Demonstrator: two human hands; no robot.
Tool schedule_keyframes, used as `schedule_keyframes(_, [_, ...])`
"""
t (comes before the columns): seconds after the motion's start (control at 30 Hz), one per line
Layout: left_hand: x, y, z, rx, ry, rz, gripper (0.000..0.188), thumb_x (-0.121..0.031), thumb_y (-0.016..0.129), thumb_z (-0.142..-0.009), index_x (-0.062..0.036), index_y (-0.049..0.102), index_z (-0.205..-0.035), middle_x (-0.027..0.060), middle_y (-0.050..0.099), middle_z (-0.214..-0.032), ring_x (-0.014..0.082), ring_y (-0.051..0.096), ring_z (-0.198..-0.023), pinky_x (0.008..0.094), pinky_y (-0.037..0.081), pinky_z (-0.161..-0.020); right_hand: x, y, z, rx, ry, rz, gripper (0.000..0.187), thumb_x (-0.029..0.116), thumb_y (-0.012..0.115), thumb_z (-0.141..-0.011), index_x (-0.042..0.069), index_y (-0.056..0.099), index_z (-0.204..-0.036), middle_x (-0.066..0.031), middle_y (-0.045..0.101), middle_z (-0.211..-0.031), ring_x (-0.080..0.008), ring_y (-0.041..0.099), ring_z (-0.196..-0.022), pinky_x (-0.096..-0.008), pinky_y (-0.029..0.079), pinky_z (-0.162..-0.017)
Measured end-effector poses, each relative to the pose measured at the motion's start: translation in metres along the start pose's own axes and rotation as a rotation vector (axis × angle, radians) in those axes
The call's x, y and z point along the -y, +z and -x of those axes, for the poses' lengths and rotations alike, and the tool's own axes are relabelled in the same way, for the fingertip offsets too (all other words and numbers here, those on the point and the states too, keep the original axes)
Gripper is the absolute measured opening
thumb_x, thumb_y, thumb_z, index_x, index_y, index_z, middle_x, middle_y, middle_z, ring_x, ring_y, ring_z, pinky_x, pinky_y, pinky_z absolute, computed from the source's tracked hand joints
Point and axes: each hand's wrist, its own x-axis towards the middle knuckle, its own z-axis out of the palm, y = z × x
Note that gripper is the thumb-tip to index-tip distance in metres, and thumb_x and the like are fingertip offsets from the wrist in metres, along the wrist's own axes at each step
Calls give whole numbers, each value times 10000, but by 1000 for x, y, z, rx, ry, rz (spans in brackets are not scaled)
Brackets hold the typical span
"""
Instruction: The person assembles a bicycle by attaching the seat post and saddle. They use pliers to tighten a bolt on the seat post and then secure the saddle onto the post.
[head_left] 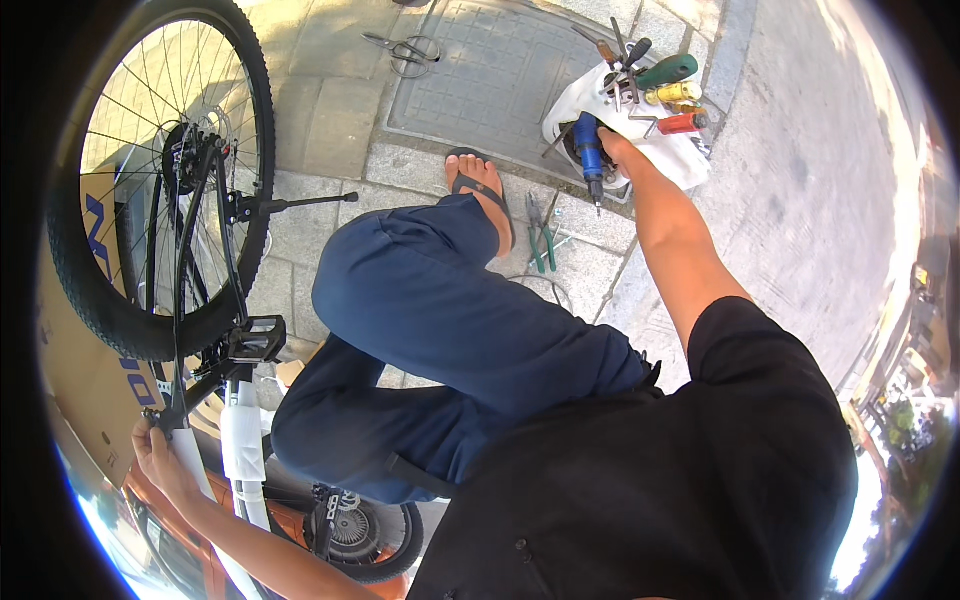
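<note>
A bicycle [262,103] with a fat knobbly tyre stands on my left. My left hand [163,462] is closed around a small dark part of its frame; the exact part is hard to make out. Far right, my right hand [616,150] reaches into the opening of a white plastic container [677,163], beside a blue power screwdriver [588,150] that leans there with its bit toward me. The fingers of this hand are hidden. Out of the container stick a green-handled screwdriver [668,70], a red-handled tool [683,123], a yellow-handled tool [672,93] and several hex keys.
Green-handled pliers [543,247] lie on the paving near my sandalled foot [482,190]. Scissors [408,50] rest farther off, beside a grey cover plate [470,75]. The kickstand [310,203] juts toward my knee. Cardboard [95,395] and another wheel [365,540] are at lower left.
</note>
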Motion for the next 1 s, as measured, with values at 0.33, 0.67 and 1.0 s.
schedule_keyframes(0.33, [0, 6, 0, -62, -34, -6, 210, 5, 582, -1050, 2, 625, -1256, 55, 660, -1134, 113, 625, -1015, 268, 514, -948, -5, 6, 34, -41, -85, -71, 591, 477, 497, -1046, -10, 694, -1316, -218, 725, -1275, -399, 683, -1152, -516, 531, -1018])
schedule_keyframes(0.67, [-30, 43, 12, -275, 72, -46, 245, -61, 652, -1031, 5, 683, -1265, 30, 683, -1054, 93, 625, -920, 251, 523, -828, -64, 2, 190, -157, -237, -369, 581, 448, 537, -1072, -92, 721, -1183, -283, 740, -1171, -401, 707, -1122, -450, 519, -1009])
schedule_keyframes(1.0, [-120, 307, 183, 224, 241, 235, 545, -242, 655, -1105, 77, 490, -1515, 153, 706, -1287, 70, 616, -864, 176, 426, -655, 6, -11, 417, 450, -1181, -477, 430, 352, 595, -1099, -18, 657, -1311, -160, 721, -1118, -301, 685, -1029, -405, 538, -929])
